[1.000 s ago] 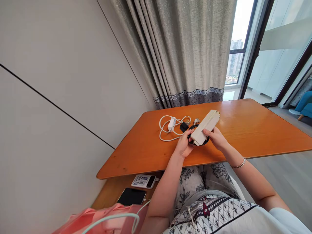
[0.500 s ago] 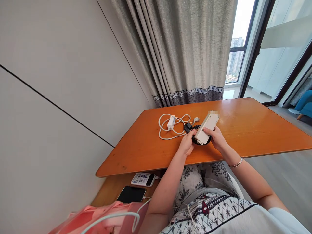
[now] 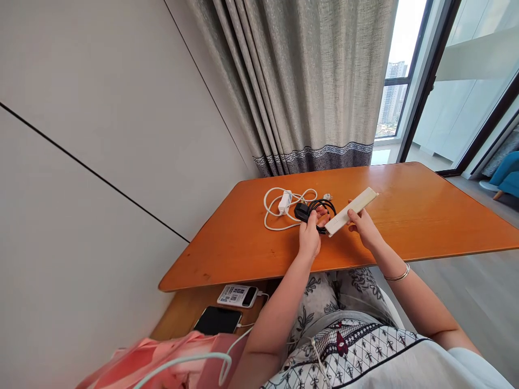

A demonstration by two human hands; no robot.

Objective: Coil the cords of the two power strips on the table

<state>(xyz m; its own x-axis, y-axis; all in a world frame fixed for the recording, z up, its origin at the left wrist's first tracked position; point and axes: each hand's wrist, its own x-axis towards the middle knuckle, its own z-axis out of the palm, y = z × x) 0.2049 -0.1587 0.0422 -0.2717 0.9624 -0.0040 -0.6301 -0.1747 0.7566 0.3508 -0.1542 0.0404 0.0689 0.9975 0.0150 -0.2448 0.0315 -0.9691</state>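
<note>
My left hand [image 3: 313,233] is closed on a black power adapter [image 3: 301,211] and its coiled black cable [image 3: 327,204], just above the table. In my right hand [image 3: 364,226] is a flat, off-white rectangular device [image 3: 352,211], held by its near side and turned edge-on. Its lower left end overlaps the black coil, and I cannot tell whether the two are joined. Behind the adapter, a white charger brick [image 3: 285,202] lies on the table with its white cable [image 3: 267,219] in loose loops. A pale plug [image 3: 327,197] rests just beyond the black coil.
The orange wooden table [image 3: 430,216] reaches to both sides. On a lower surface at the left lie a power bank [image 3: 238,295], a dark-screened phone [image 3: 218,320] and a pink bag [image 3: 162,359]. A grey curtain [image 3: 316,81] hangs behind the table.
The off-white device has tipped from its broad face onto its edge and shifted right, away from the coil. My left hand has moved slightly left with the adapter and cable.
</note>
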